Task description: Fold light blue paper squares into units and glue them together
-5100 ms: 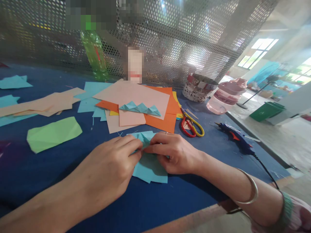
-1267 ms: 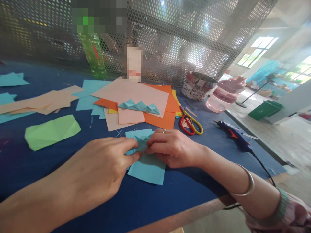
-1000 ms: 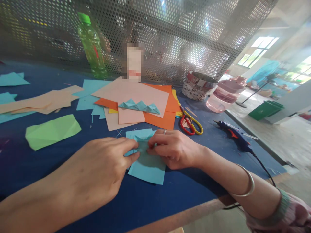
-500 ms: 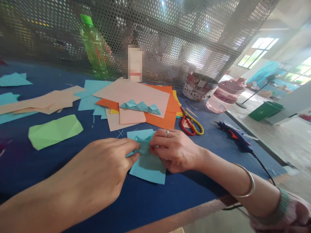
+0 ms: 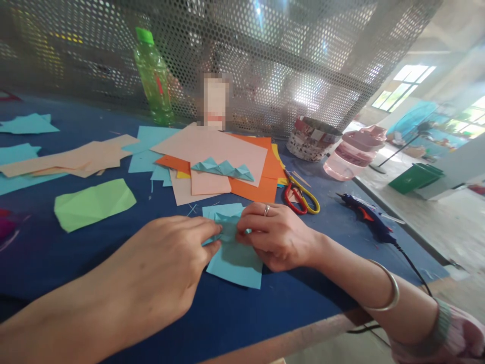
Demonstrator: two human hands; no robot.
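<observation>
Scissors (image 5: 291, 183) lie right of the orange paper (image 5: 252, 190), beyond hands (image 5: 159, 263) (image 5: 276, 236) pinching folded blue paper (image 5: 235, 263).

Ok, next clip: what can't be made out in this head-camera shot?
Head view:
- Folds of the blue paper: hidden by the left hand and right hand.
- Upright thing behind the papers: pixelated.
- Shapes beyond the perforated metal screen: blurred by the mesh.
- Magenta item: cut off by the left frame edge.
</observation>
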